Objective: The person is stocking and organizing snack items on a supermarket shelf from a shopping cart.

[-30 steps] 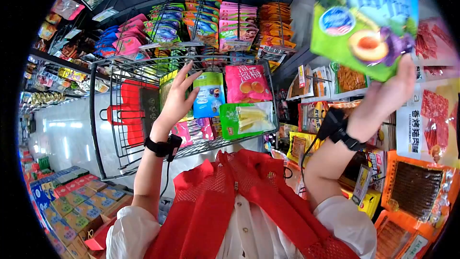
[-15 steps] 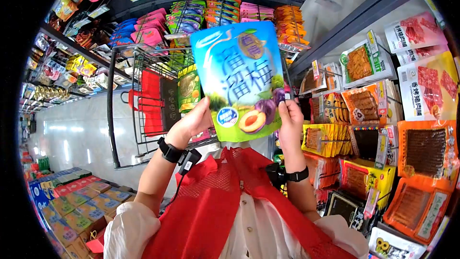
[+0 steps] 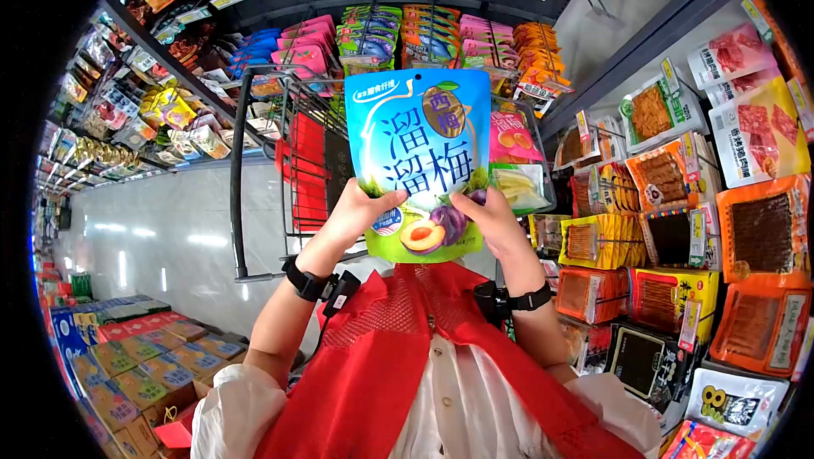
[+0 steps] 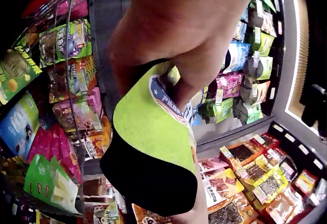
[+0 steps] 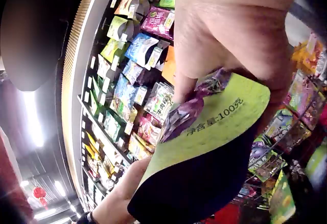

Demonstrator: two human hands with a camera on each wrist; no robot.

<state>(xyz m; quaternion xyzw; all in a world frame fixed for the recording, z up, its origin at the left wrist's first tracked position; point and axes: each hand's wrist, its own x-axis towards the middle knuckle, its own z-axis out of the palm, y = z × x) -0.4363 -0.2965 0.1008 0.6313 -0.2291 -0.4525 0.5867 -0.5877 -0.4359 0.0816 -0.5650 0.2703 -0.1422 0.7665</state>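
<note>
A blue and green snack pouch (image 3: 415,132) printed with plums is held upright in front of the chest, its printed front facing up at the head camera. My left hand (image 3: 356,215) grips its lower left side, thumb across the front. On the lower right side, my right hand (image 3: 498,223) grips it the same way, with the thumb over the plum picture. In the left wrist view the pouch's green lower part (image 4: 148,117) curves out below the left hand (image 4: 179,35). The right wrist view shows its bottom edge (image 5: 219,112) under the right hand (image 5: 230,35).
Behind the pouch stands a wire shopping cart (image 3: 239,179) with a red fold-down panel (image 3: 301,175), a pink pouch (image 3: 513,135) and a green-edged pack (image 3: 517,187). Hanging snack packs (image 3: 593,238) line the right rack. Stacked boxes (image 3: 153,366) sit at lower left.
The right hand has brought the pouch from the upper right to the centre. The left hand has come from over the cart to grip it too, and both thumbs now lie across its front.
</note>
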